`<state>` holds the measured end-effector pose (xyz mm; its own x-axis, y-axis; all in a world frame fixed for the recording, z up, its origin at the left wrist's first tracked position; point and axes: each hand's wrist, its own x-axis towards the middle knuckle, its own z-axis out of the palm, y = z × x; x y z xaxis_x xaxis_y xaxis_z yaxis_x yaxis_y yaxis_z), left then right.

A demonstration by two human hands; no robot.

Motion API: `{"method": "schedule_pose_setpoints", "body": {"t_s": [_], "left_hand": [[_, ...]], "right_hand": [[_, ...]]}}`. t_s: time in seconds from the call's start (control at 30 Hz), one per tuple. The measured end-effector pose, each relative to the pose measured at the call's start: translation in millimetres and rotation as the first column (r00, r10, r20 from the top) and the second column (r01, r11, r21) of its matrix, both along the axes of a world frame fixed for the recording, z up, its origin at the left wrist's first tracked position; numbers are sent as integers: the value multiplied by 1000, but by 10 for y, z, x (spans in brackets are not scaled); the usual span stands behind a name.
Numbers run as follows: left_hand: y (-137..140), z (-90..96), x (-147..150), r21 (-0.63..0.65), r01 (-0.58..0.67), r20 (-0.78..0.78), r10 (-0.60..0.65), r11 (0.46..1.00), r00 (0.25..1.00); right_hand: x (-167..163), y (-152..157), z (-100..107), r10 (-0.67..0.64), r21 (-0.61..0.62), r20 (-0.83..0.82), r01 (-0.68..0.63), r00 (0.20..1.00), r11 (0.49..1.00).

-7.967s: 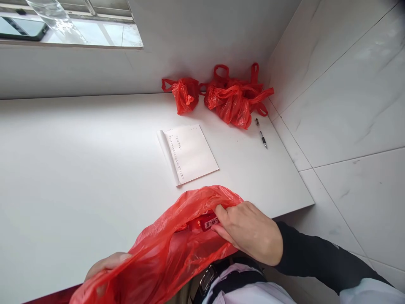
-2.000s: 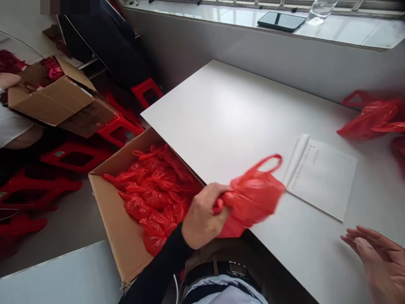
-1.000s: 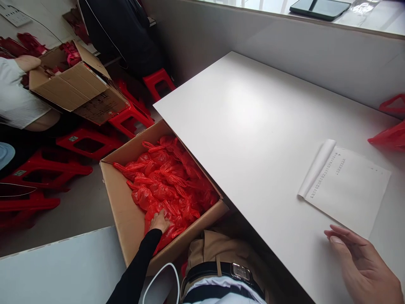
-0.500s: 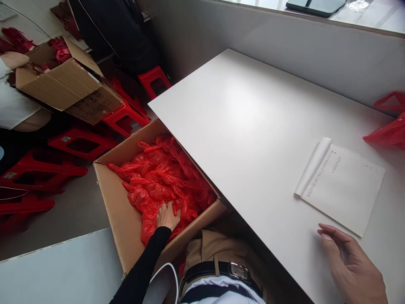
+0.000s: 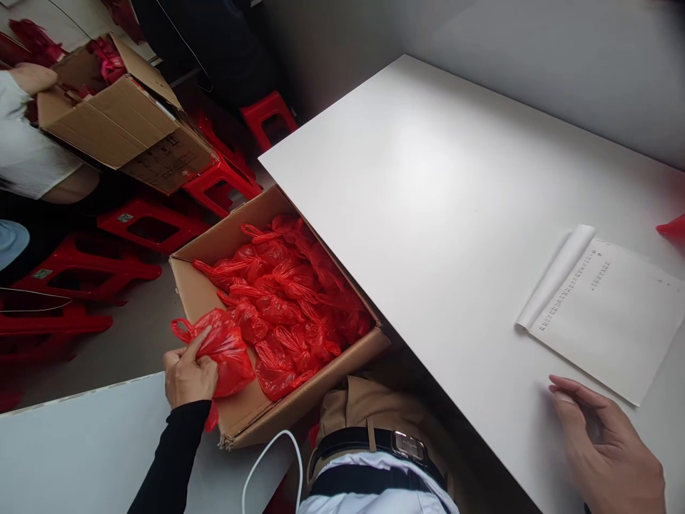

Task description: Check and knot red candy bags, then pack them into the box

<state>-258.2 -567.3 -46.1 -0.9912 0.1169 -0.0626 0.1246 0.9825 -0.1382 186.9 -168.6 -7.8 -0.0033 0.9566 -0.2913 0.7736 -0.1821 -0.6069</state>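
My left hand [image 5: 188, 376] is closed on a tied red plastic bag [image 5: 231, 357], lifted over the left wall of a cardboard box [image 5: 251, 428]. What the bag holds cannot be made out. Several more red plastic bags [image 5: 289, 285] lie heaped inside the box. On the right, my right hand [image 5: 604, 442] rests on the white table [image 5: 428, 214], fingers loosely curved and apart, with nothing in it. Just beyond its fingertips lies a notepad [image 5: 615, 314] with its top page rolled back and printed characters on the sheet.
A pale surface [image 5: 96, 442] borders the box at lower left. Several red stools [image 5: 155, 225] stand on the floor beyond. Another open cardboard box [image 5: 118, 121] sits on stools beside a co-worker's arm [image 5: 32, 143]. A red bag [image 5: 671, 228] shows at the table's right edge.
My left hand has come up from the heap and moved left with one red plastic bag. My right hand stays by the notepad. The view has shifted slightly.
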Motion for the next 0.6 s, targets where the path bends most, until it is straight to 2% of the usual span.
{"method": "schedule_pose_setpoints", "body": {"t_s": [0.1, 0.23, 0.37, 0.47, 0.6], "left_hand": [[118, -118, 51, -61, 60, 100, -54, 996, 994], [388, -588, 306, -159, 188, 328, -127, 969, 936], [584, -977, 510, -269, 218, 409, -93, 938, 908], [634, -1041, 541, -302, 279, 459, -117, 912, 881], [581, -867, 447, -345, 332, 492, -132, 878, 860]], "right_hand": [[-19, -10, 18, 13, -5, 5, -13, 1000, 1000], [-35, -23, 55, -9, -27, -7, 8, 1000, 1000], [-39, -43, 76, -7, -34, -21, 6, 1000, 999], [-33, -52, 64, 11, -17, -26, -12, 1000, 1000], [-4, -43, 9, 65, 35, -33, -64, 997, 997]]}}
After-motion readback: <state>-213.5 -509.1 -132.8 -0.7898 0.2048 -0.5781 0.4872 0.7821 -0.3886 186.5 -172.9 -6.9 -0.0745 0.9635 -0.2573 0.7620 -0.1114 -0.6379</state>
